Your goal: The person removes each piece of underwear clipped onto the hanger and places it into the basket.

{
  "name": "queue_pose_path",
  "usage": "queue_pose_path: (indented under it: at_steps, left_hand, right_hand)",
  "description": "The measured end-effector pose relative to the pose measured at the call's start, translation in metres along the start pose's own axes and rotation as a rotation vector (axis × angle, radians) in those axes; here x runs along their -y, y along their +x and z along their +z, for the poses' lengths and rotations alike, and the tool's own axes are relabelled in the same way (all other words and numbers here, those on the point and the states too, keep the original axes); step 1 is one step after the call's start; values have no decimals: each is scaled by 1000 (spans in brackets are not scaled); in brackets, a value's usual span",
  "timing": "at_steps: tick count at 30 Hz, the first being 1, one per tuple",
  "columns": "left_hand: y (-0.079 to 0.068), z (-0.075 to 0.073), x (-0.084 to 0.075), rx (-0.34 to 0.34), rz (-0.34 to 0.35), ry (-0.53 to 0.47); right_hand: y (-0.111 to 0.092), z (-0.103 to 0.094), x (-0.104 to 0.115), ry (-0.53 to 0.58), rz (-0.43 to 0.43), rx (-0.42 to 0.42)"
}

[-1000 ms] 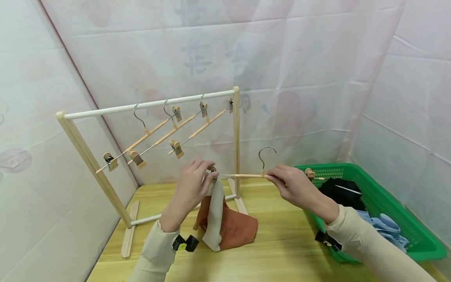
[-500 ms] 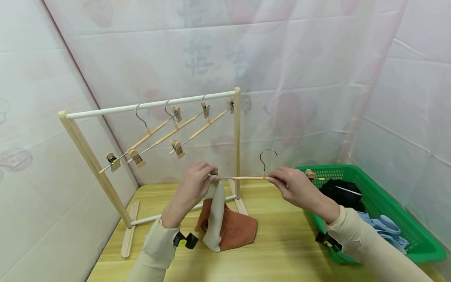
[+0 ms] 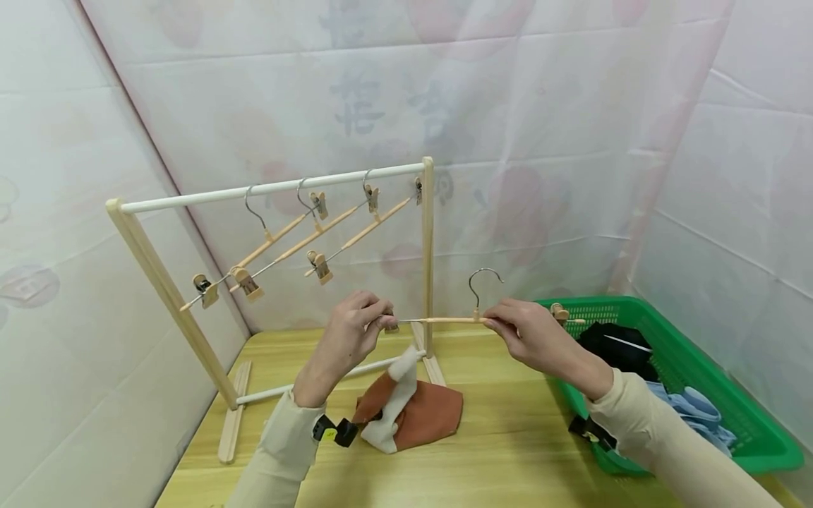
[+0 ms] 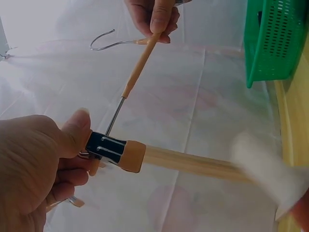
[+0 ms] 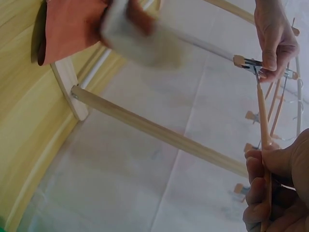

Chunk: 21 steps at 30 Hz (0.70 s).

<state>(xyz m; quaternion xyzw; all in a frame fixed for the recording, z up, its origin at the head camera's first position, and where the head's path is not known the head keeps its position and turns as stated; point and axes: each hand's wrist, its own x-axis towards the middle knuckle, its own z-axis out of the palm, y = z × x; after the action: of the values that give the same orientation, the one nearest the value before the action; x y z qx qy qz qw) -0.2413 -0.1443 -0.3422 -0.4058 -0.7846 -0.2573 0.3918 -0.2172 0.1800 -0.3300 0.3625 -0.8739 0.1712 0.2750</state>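
My left hand pinches the clip at one end of a clip hanger. No cloth sits between the clip's tips in the left wrist view. My right hand grips the wooden bar just beside the hook, holding the hanger level above the table. A second clip shows past the right hand. Below the left clip, a rust-brown and cream garment is bunched on the table, its cream end still upright and blurred in both wrist views.
A wooden rack with a white rail stands at left, carrying several clip hangers without clothes. At right, a green basket holds a black item and light blue clothing. The wooden table lies under everything.
The garment's cream end has come out of the left clip and dropped toward the table. Both hands and the hanger have hardly moved.
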Motion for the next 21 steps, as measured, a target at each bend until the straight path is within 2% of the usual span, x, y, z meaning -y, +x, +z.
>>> queue_pose_path:
  at_steps: [9, 11, 16, 18, 21]
  left_hand:
    - [0, 2, -5, 61, -113, 17]
    - [1, 3, -8, 49, -96, 66]
    - [5, 8, -23, 27, -1, 240]
    - [8, 11, -31, 40, 22, 259]
    - [12, 15, -41, 74, 26, 236]
  right_hand:
    - [2, 1, -1, 19, -2, -1]
    - [2, 2, -1, 23, 3, 3]
    - [2, 6, 0, 33, -2, 7]
    - [3, 7, 1, 35, -8, 10]
    - [5, 9, 2, 34, -14, 14]
